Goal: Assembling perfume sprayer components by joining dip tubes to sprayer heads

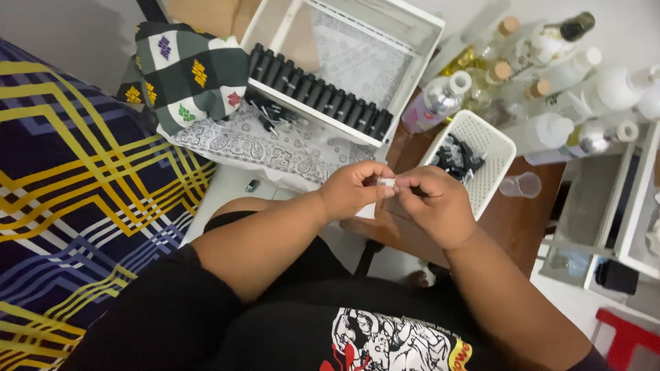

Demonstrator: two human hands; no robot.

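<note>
My left hand [352, 190] and my right hand [434, 203] meet in front of me, fingertips pinched together on a small clear vial [387, 182] that shows only between them. Just beyond my right hand stands a white perforated basket [496, 156] holding several small black caps. Farther back a white tray [323, 118] carries a long row of black-capped small bottles [318, 91].
A grey paisley cloth [275, 148] lies under the tray. Several clear and white bottles [550, 89] crowd the brown table [522, 220] at the back right, with a small clear cup [520, 184]. A patterned blanket [75, 178] covers the left; white shelving [632, 220] stands at right.
</note>
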